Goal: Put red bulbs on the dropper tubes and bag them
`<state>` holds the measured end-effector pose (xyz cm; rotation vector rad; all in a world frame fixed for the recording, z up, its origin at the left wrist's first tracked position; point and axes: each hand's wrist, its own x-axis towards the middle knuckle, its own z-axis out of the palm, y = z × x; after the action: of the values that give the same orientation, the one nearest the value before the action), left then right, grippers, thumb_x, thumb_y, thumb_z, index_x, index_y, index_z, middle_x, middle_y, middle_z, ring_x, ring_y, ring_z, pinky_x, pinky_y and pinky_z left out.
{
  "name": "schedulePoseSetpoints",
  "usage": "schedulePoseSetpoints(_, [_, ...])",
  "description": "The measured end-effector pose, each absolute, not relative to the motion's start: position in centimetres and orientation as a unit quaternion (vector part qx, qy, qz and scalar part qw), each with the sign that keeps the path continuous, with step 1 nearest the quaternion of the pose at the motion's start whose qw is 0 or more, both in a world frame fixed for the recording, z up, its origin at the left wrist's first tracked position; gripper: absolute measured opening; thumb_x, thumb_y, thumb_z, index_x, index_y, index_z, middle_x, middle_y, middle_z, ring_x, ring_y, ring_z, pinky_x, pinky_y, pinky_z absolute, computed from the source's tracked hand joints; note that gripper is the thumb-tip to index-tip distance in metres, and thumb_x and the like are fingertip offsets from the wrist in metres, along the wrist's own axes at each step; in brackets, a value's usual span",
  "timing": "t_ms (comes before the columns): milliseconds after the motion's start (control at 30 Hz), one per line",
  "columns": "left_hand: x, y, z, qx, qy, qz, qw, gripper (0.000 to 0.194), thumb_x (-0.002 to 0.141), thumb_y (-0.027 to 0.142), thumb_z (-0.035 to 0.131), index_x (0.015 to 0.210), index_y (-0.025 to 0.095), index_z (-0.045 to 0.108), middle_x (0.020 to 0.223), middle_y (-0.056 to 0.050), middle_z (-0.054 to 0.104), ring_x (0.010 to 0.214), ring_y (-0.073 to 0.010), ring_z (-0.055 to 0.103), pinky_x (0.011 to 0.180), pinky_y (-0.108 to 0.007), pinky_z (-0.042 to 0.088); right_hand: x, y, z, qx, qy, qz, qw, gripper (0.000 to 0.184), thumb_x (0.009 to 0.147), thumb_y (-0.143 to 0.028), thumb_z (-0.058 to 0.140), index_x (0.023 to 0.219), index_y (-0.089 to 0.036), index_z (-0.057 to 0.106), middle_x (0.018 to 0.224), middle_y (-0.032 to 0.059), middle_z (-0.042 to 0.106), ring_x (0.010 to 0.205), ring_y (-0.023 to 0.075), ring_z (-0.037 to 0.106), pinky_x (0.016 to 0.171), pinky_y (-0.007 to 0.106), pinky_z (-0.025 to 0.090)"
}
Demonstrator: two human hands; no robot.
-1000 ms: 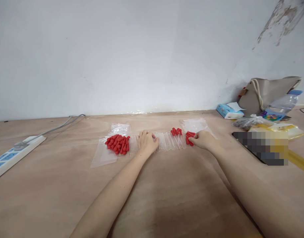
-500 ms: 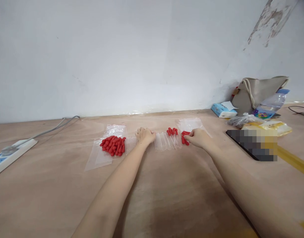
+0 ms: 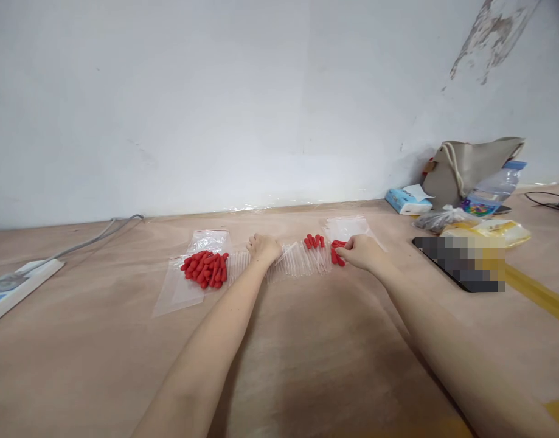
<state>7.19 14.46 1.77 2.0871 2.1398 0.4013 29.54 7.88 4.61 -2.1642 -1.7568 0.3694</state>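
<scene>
My left hand [image 3: 264,248] is over a row of thin clear dropper tubes [image 3: 300,260], its fingers curled and what they hold hidden beneath it. With thumb and fingertips together, my right hand [image 3: 364,252] pinches at a small group of red rubber bulbs [image 3: 337,258]. Several red-topped droppers [image 3: 314,241] lie at the right part of the row, their bulbs toward the wall. Left of the tubes, a larger heap of red rubber bulbs [image 3: 205,269] rests on clear plastic bags [image 3: 179,299].
Another clear bag [image 3: 350,226] lies behind my right hand. Farther right are a dark pixelated flat object [image 3: 459,264], a tissue pack [image 3: 407,201], a grey bag [image 3: 477,167], a plastic bottle [image 3: 505,182] and a yellow-white packet [image 3: 493,232]. A power strip [image 3: 26,289] is at far left.
The view has shifted slightly, moving everything a little leftward. My left hand stays over the tubes, and my right hand stays at the small group of red bulbs.
</scene>
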Motion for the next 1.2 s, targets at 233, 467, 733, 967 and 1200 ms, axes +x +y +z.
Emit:
schedulePoseSetpoints(233, [7.4,13.5,1.9,0.681,0.714,0.15,0.055,0.038,0.076,0.051,0.043,0.089,0.019,0.059,0.105,-0.015,0.051,0.105,-0.0323,0.042,0.086,-0.046,0.03,29.7,8.2,4.1,-0.754,-0.624,0.129,0.16,0.024,0.065,-0.037,0.051,0.056,-0.018,0.062,0.061,0.0057,0.062,0.063,0.0179,0.057,0.051,0.024,0.033])
schedulePoseSetpoints(467, [7.1,13.2,1.8,0.73,0.664,0.144,0.074,0.032,0.07,0.053,0.053,0.084,0.025,0.059,0.104,-0.008,0.05,0.105,-0.0288,0.04,0.085,-0.043,0.03,29.7,8.1,4.2,-0.755,-0.62,0.125,0.171,0.021,0.065,-0.037,0.052,0.058,-0.019,0.059,0.064,0.0048,0.062,0.067,0.0181,0.057,0.052,0.024,0.034])
schedulePoseSetpoints(733, [6.9,13.1,1.9,0.779,0.605,0.155,0.052,0.023,0.074,0.043,0.056,0.074,0.022,0.061,0.1,-0.008,0.05,0.101,-0.0271,0.041,0.083,-0.04,0.031,29.7,8.3,3.9,-0.736,-0.626,0.116,0.231,0.016,0.066,-0.034,0.055,0.066,-0.018,0.056,0.07,0.0037,0.062,0.07,0.0163,0.055,0.054,0.023,0.035])
schedulePoseSetpoints(967, [5.6,10.3,2.5,0.821,0.536,0.194,0.034,0.015,0.085,0.032,0.045,0.082,0.019,0.053,0.087,-0.002,0.058,0.089,-0.0193,0.051,0.081,-0.035,0.03,28.5,8.3,3.3,-0.612,-0.701,0.11,0.348,0.022,0.074,-0.024,0.051,0.092,-0.017,0.061,0.081,0.0043,0.06,0.071,0.013,0.054,0.067,0.024,0.04])
schedulePoseSetpoints(1200, [0.6,4.0,0.8,0.849,0.452,0.268,0.053,0.017,0.089,0.027,0.039,0.092,0.021,0.054,0.09,0.0,0.064,0.083,-0.0149,0.057,0.076,-0.031,0.03,23.1,5.4,1.4,-0.466,-0.744,0.194,0.438,0.011,0.074,-0.021,0.05,0.082,-0.017,0.057,0.078,0.0025,0.06,0.063,0.0106,0.052,0.058,0.022,0.041])
